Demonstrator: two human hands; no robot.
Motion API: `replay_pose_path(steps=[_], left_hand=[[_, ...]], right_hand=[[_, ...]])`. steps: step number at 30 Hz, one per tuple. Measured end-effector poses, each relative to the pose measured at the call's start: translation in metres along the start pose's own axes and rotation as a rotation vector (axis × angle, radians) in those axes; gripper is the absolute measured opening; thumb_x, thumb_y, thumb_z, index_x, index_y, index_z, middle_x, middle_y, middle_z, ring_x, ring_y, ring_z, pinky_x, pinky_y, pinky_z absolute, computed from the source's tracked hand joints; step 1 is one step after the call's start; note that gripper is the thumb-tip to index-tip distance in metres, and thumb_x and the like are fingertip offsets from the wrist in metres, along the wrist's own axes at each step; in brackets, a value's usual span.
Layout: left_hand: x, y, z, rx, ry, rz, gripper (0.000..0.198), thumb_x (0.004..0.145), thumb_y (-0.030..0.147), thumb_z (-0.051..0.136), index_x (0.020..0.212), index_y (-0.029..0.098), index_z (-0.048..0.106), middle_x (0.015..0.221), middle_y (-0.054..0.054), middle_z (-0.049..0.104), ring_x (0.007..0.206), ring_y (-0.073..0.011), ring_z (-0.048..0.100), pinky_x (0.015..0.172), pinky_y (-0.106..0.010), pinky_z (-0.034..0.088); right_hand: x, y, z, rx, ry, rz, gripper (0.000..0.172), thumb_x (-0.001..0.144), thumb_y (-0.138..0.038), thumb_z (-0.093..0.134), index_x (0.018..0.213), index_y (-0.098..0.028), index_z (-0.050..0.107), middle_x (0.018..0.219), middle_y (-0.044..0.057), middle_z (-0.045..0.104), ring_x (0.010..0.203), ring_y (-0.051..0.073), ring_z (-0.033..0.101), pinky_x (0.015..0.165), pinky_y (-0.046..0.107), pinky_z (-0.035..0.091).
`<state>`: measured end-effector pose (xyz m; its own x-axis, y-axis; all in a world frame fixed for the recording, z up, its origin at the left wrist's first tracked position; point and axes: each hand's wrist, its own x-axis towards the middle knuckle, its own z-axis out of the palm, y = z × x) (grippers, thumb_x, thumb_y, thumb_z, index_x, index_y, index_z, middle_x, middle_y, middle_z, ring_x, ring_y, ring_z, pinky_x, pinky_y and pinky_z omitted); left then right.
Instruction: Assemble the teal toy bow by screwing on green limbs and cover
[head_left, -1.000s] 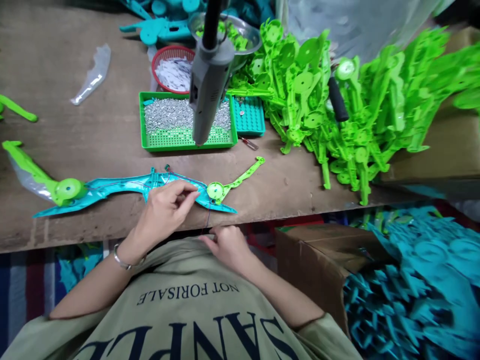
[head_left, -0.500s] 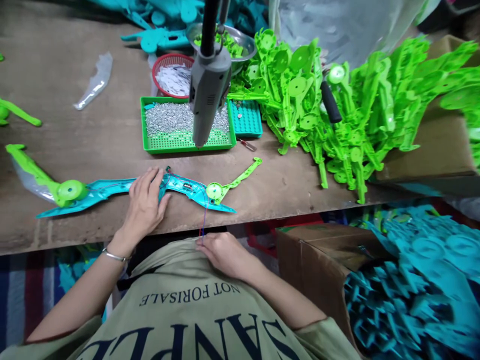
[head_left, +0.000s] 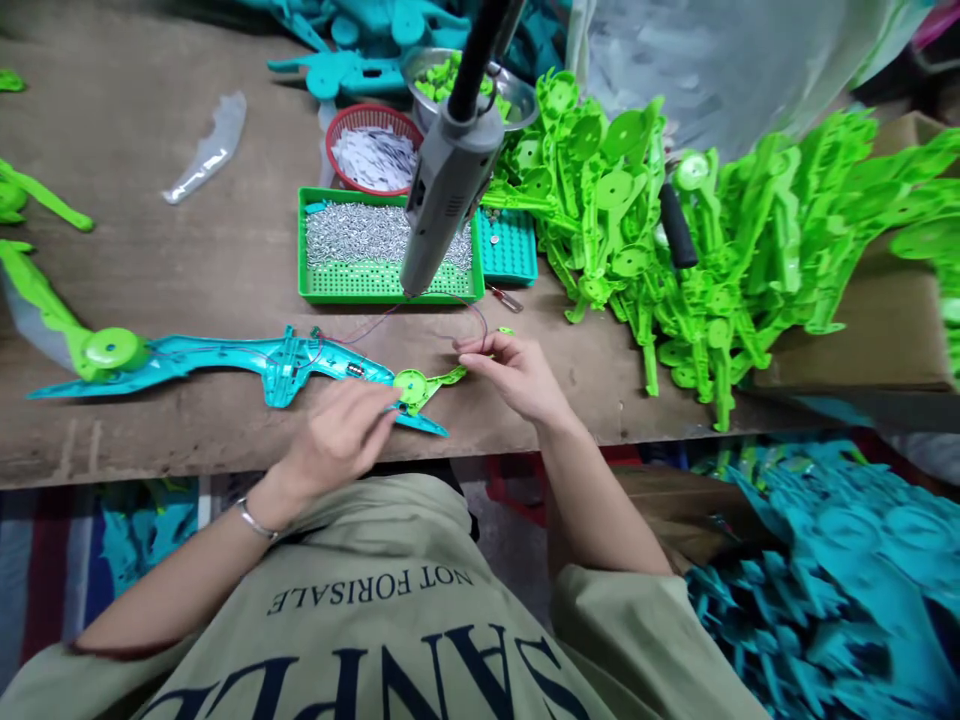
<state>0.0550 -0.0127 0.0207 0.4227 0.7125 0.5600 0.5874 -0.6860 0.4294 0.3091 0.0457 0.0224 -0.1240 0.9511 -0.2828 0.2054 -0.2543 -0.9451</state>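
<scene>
A blue plastic toy bow half (head_left: 217, 352) lies on the table with its hollow side up. Green limbs are fitted at its ends, one with a round hub (head_left: 114, 350) at left and another hub (head_left: 410, 388) at right. My right hand (head_left: 521, 380) is above the right green limb, fingertips pinched on thin red and blue wires (head_left: 480, 310) that loop back toward the bow's middle. My left hand (head_left: 341, 430), slightly blurred, hovers over the bow's right end, thumb and fingers closed near the hub. What they pinch is hidden.
A grey electric screwdriver (head_left: 454, 190) hangs over a green tray (head_left: 315, 295) of screws. Behind are a red basket (head_left: 375, 115) of white slips and a metal bowl (head_left: 525, 110). Green parts (head_left: 615, 190) are heaped at right; a small screwdriver (head_left: 506, 298) lies near the tray.
My right hand has risen from the table's front edge to above the right limb, drawing the wires up. My left hand has left the bow's middle for its right end.
</scene>
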Motion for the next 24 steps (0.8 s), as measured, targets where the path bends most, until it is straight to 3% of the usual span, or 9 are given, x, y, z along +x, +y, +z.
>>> replay_pose_path(steps=[4, 9, 13, 17, 24], left_hand=[[0.018, 0.020, 0.035, -0.029, -0.127, -0.067, 0.017, 0.098, 0.016, 0.053, 0.113, 0.016, 0.062, 0.106, -0.011, 0.074, 0.096, -0.0232, 0.068, 0.085, -0.038, 0.054], [0.029, 0.019, 0.060, 0.079, -0.231, -0.204, 0.011, 0.097, 0.023, 0.057, 0.104, 0.017, 0.065, 0.104, -0.011, 0.071, 0.097, -0.0262, 0.064, 0.082, -0.039, 0.050], [0.028, 0.015, 0.066, 0.119, -0.312, -0.220, 0.009, 0.097, 0.020, 0.056, 0.092, 0.019, 0.064, 0.088, -0.008, 0.067, 0.087, -0.0250, 0.061, 0.076, -0.037, 0.046], [0.026, 0.013, 0.067, 0.088, -0.315, -0.201, 0.012, 0.098, 0.019, 0.054, 0.091, 0.019, 0.064, 0.088, -0.008, 0.067, 0.088, -0.0252, 0.060, 0.077, -0.036, 0.046], [0.026, 0.011, 0.068, 0.074, -0.303, -0.173, 0.015, 0.098, 0.017, 0.053, 0.089, 0.018, 0.065, 0.087, -0.008, 0.067, 0.087, -0.0239, 0.060, 0.077, -0.035, 0.047]], right_hand=[[0.010, 0.002, -0.005, -0.029, -0.085, 0.116, 0.034, 0.064, -0.044, 0.086, 0.077, -0.015, 0.074, 0.071, 0.001, 0.072, 0.065, 0.011, 0.062, 0.068, 0.028, 0.054], [0.014, -0.001, -0.008, 0.024, -0.192, 0.191, 0.031, 0.065, -0.039, 0.083, 0.083, -0.014, 0.074, 0.075, 0.002, 0.073, 0.070, 0.012, 0.066, 0.071, 0.028, 0.057], [0.017, 0.000, -0.008, -0.032, -0.186, 0.125, 0.026, 0.065, -0.034, 0.080, 0.080, -0.015, 0.069, 0.072, 0.001, 0.070, 0.066, 0.012, 0.064, 0.066, 0.027, 0.055], [0.018, -0.002, -0.008, -0.229, -0.187, -0.034, 0.014, 0.071, -0.026, 0.073, 0.079, -0.016, 0.070, 0.075, 0.002, 0.072, 0.069, 0.013, 0.064, 0.070, 0.027, 0.052], [0.016, 0.000, -0.006, -0.390, -0.218, -0.088, 0.010, 0.075, -0.021, 0.068, 0.080, -0.014, 0.072, 0.076, 0.003, 0.074, 0.067, 0.012, 0.061, 0.067, 0.026, 0.047]])
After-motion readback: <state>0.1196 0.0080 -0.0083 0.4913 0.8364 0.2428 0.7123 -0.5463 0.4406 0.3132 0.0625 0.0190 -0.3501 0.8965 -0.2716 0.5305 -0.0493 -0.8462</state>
